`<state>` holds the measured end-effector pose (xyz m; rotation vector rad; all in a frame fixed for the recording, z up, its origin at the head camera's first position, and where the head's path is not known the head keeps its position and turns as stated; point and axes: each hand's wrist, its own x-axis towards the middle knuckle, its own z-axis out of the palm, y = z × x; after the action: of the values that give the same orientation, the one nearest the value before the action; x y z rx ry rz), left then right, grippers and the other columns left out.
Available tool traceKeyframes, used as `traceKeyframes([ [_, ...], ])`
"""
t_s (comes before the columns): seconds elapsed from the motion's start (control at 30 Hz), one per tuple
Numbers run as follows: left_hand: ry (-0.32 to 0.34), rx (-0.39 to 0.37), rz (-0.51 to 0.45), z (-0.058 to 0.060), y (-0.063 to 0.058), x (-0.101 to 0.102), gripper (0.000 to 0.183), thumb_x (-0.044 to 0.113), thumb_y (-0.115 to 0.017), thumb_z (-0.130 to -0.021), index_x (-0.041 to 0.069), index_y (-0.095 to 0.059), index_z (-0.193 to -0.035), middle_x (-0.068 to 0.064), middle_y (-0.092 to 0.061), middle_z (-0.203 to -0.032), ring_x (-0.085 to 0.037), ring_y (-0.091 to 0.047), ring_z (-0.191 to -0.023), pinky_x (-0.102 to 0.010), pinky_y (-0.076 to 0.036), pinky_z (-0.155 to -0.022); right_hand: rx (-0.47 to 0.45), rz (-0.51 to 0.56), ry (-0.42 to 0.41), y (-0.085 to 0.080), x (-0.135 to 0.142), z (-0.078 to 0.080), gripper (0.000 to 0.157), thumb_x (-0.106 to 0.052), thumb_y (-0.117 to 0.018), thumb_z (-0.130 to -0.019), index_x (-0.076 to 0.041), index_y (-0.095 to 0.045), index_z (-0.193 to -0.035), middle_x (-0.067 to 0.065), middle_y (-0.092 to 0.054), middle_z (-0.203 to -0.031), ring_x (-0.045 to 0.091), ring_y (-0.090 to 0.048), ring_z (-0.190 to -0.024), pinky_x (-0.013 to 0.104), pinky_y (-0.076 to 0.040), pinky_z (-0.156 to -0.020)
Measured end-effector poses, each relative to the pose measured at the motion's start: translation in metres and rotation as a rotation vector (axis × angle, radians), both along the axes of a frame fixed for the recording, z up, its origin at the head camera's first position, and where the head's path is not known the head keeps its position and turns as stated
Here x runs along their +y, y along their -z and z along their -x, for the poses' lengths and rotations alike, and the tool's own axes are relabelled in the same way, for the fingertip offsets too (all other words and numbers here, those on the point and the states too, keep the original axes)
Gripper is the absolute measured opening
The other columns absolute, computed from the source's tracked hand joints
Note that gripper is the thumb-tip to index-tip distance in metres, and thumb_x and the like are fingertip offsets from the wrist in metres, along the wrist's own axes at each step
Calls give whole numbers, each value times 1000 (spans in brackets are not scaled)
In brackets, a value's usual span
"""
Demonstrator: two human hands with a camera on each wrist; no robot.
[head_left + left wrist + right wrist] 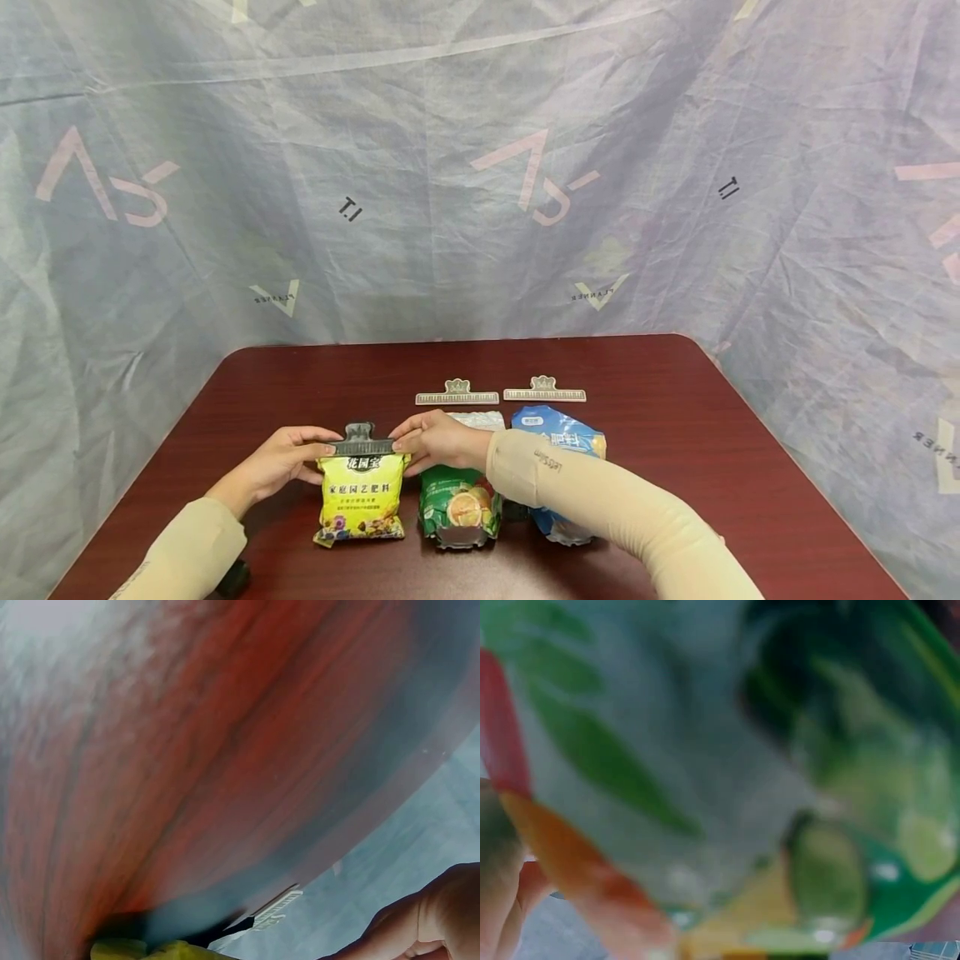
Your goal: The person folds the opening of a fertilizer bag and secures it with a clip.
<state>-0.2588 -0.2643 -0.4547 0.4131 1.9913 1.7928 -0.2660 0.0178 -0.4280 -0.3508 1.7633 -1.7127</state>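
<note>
A yellow fertilizer bag [363,500] stands at the left front of the table, with a dark bag clip [362,447] across its top edge. My left hand [281,458] pinches the clip's left end, thumb in front. At the clip's right end my right hand [442,440] pinches it too, some fingers reaching behind the bag. The left wrist view catches only the yellow bag's top [172,951], part of the dark clip and my left hand [405,922]. A green printed pouch [885,787], blurred, fills most of the right wrist view.
Under my right wrist stands the green pouch [459,504] with its silvery top. A blue pouch [562,433] sits farther right, partly behind my right forearm. Two pale bag clips, a left one [457,393] and a right one [544,390], lie behind the pouches. Grey cloth [420,208] hangs beyond the table.
</note>
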Motion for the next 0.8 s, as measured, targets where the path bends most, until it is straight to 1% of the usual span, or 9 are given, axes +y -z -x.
traceKeyframes([
  [0.17, 54, -31, -45, 2, 1, -6, 22, 8, -52, -93, 14, -67, -107, -6, -65, -99, -22, -64, -85, -43, -53, -68, -33, -6, 49, 2, -9, -4, 19, 1, -57, -88, 3, -59, -107, 12, -60, -93, 22, -62, -69, 42, -53, -70],
  [0.27, 69, -52, -58, 3, 3, -10, 23, 7, -50, -94, 15, -67, -108, -8, -65, -99, -23, -65, -86, -43, -53, -68, -36, -20, 59, 3, -15, -5, 18, 1, -57, -88, 3, -59, -106, 11, -60, -91, 21, -61, -66, 42, -53, -69],
  [0.43, 81, -95, -71, 4, 7, -18, 24, 7, -48, -95, 15, -66, -109, -10, -66, -101, -25, -64, -89, -44, -52, -71, -21, -48, 48, 3, -23, -6, 17, 1, -56, -89, 3, -58, -106, 11, -57, -91, 20, -59, -67, 40, -54, -67],
  [0.53, 106, -113, -96, 5, 9, -21, 25, 6, -46, -95, 13, -65, -110, -11, -65, -103, -26, -64, -91, -45, -52, -72, -22, -67, 45, 4, -26, -6, 17, 1, -55, -89, 4, -58, -106, 11, -56, -91, 22, -60, -67, 40, -54, -66],
  [0.7, 122, -135, -100, 7, 11, -22, 25, 6, -46, -96, 15, -65, -109, -11, -65, -104, -26, -63, -93, -46, -51, -73, -38, -103, 47, 3, -29, -7, 18, 3, -53, -89, 5, -57, -107, 11, -56, -91, 28, -61, -66, 43, -53, -69],
  [0.8, 130, -153, -102, 8, 12, -23, 25, 7, -46, -96, 15, -65, -110, -11, -65, -105, -26, -63, -94, -46, -51, -74, -46, -123, 41, 1, -29, -7, 20, 4, -52, -90, 6, -56, -109, 11, -56, -92, 32, -61, -71, 44, -53, -72],
])
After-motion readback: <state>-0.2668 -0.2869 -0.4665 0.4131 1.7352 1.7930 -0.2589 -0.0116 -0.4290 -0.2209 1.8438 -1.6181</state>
